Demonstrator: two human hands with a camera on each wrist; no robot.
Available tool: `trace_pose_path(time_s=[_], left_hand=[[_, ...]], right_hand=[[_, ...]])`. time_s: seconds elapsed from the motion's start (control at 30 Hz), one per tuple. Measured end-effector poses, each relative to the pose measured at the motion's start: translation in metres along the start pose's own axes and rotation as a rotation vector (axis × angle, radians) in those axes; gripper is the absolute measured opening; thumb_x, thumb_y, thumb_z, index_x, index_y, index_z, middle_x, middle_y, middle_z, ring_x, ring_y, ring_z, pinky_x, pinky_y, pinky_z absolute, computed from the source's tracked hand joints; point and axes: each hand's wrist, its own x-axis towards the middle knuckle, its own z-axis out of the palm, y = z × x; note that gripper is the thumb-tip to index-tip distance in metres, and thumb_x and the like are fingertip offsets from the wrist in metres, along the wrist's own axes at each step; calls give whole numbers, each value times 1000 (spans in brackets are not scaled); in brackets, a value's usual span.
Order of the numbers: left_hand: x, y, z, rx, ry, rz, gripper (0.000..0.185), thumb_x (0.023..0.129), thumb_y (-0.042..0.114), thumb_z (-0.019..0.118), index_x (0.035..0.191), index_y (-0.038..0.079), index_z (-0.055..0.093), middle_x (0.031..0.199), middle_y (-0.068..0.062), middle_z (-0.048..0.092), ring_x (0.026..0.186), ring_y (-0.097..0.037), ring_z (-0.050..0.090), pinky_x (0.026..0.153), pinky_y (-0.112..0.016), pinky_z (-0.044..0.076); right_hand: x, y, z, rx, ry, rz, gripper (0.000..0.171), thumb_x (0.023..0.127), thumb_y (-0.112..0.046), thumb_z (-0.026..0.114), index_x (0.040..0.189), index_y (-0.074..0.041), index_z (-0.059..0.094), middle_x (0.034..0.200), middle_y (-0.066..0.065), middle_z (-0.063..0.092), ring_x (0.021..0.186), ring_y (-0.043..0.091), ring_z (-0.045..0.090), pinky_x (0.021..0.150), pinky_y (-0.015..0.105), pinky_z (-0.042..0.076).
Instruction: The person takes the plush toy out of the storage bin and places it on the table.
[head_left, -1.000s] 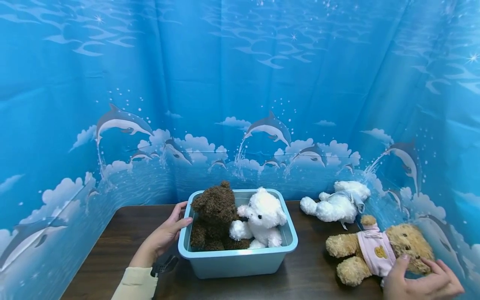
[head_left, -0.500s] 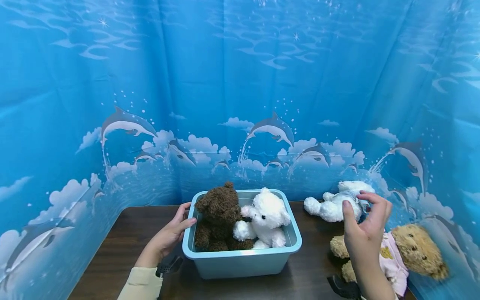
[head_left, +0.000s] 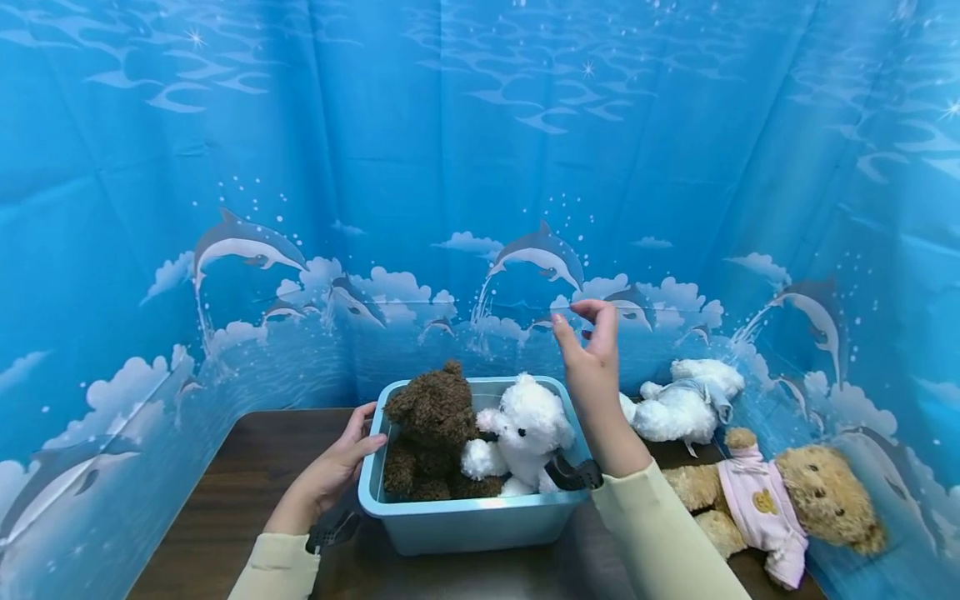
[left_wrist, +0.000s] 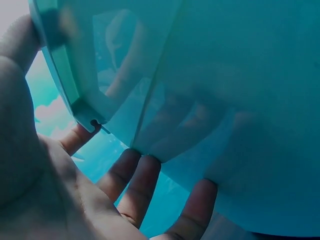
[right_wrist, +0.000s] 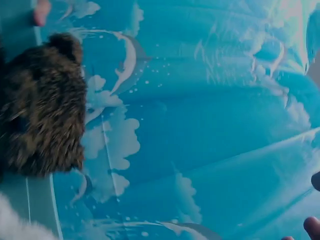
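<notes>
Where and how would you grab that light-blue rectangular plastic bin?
Probably by both short ends of the bin, coming from left and right: its rim juts outward like a ledge, and the left hand grips one end. Reaching from above looks worse: the brown plush bear sticks up there.

From my end I see a creased blue curtain point(head_left: 375, 167), printed with dolphins point(head_left: 543, 250) and white clouds point(head_left: 397, 290), hanging behind and beside a dark, wood-grained worktop point(head_left: 225, 483).
</notes>
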Motion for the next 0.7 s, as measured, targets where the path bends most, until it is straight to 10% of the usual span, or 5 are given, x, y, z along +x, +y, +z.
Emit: trace_pose_path(time_s=[0.33,0.7], left_hand=[[2,-1,2,-12,-26,0,71,113,40,53,168,31,9,169,-18,16,154,-45,22,118,-62,41],[4,-3,1,-7,-14,15,69,113,37,52,167,31,10,160,-19,21,146,-42,25,111,-51,43]], right_hand=[[0,54,59,452,-86,96,22,116,-23,53,133,-9,50,124,21,63,123,44,66,105,45,56],[-15,70,74,-45,-604,137,62,106,-43,72,159,-32,43,163,4,43,148,24,46,117,58,45]])
